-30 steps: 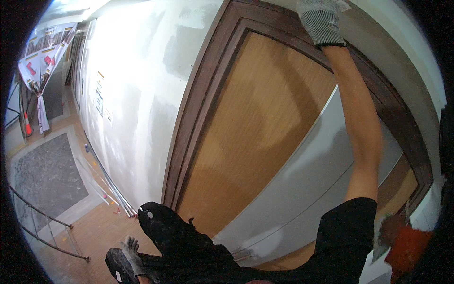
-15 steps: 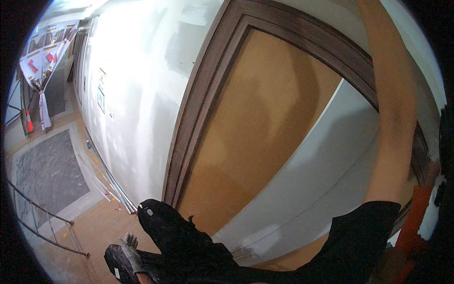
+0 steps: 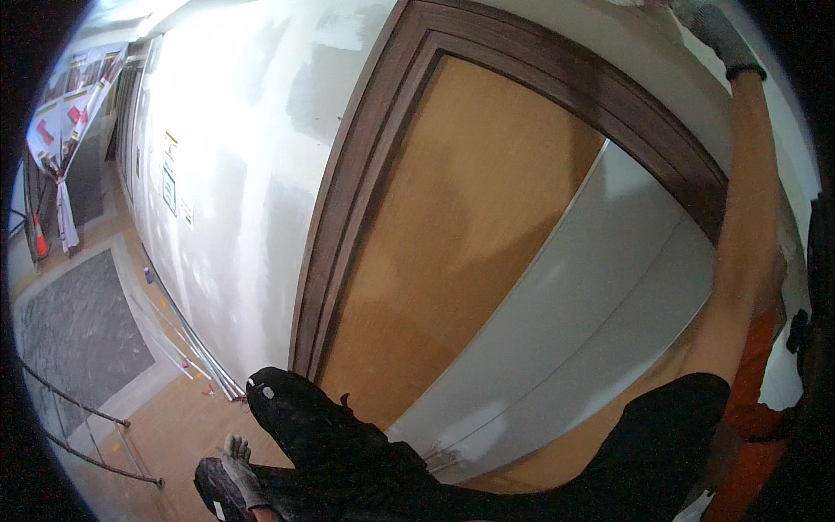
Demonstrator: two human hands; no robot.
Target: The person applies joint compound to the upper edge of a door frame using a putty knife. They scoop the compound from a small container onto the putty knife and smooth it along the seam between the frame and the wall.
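My left hand (image 3: 237,474), in a grey work glove, lies on my black-trousered knee at the lower left. Its fingers are stretched out and it holds nothing. My right arm reaches up along the right side, and my gloved right hand (image 3: 715,39) is at the top edge, against the pale wall (image 3: 644,65) above the dark brown door frame (image 3: 370,130). The picture's edge cuts off its fingers, so whether it holds something cannot be made out. A whitish patch shows beside it at the top edge.
Inside the frame are a tan panel (image 3: 461,200) and a grey-white panel (image 3: 557,287). A patched white wall (image 3: 235,174) runs left, with metal strips (image 3: 196,339) along its foot. A metal rail (image 3: 87,418), an orange cone (image 3: 40,237) and a tied curtain (image 3: 65,209) stand at left.
My right arm has shifted right, and my gloved right hand has come into view at the top. The view has turned slightly. My left hand stays on the knee.
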